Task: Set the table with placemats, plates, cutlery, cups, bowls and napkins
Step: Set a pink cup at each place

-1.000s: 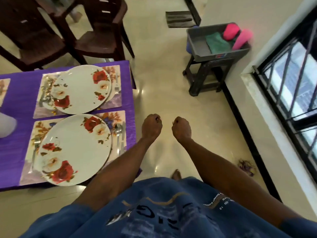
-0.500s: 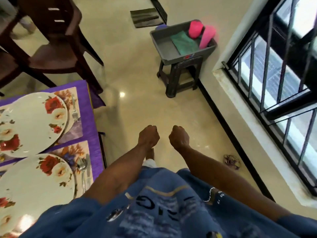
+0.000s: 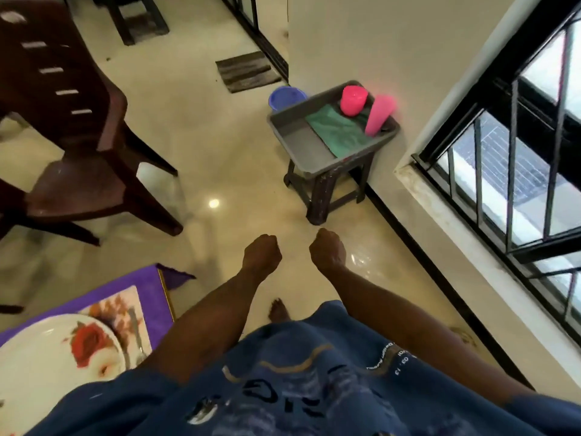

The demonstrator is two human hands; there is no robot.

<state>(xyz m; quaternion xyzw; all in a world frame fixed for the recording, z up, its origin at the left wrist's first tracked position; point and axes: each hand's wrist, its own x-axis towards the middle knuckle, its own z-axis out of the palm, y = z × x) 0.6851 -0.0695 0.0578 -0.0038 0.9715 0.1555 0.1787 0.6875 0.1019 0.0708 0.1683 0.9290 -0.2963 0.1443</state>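
Hands: left hand (image 3: 262, 251) and right hand (image 3: 327, 250) both fisted, holding nothing, free for fetching.
Tray (image 3: 294, 140): holds 2 pink cups (image 3: 353, 100) and green napkin (image 3: 338, 129), likely next.
Surface (image 3: 143, 283): plate (image 3: 47, 350) already set.

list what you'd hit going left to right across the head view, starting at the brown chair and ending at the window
dark brown plastic chair → blue plastic bucket → green folded cloth in the grey plastic tray → short pink plastic cup → tall pink plastic cup → black barred window
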